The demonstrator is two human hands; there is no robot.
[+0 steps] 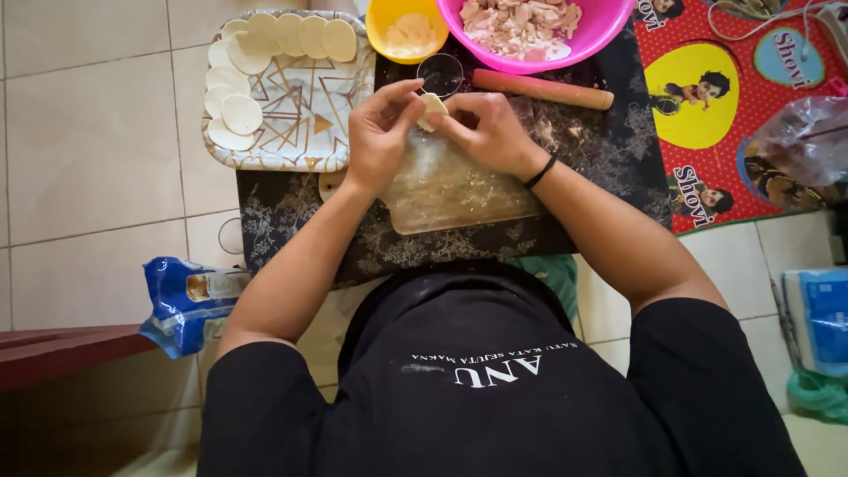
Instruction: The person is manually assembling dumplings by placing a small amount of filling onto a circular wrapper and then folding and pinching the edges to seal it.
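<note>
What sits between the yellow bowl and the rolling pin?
In the head view, a small round glass sits between the yellow bowl and the rolling pin.

My left hand (380, 132) and right hand (486, 132) meet in front of me, fingertips pinched together, palms turned inward. Both forearms angle in from bent elbows, a black band on my right wrist

cutting board (459, 199): pale wood, matt, floury | rolling pin (541, 89): smooth wood | pink bowl (601, 26): glossy plastic | yellow bowl (382, 26): glossy plastic | dough rounds (240, 113): matt, smooth | floor (88, 141): glazed tile | blue bag (177, 300): shiny plastic film
</note>
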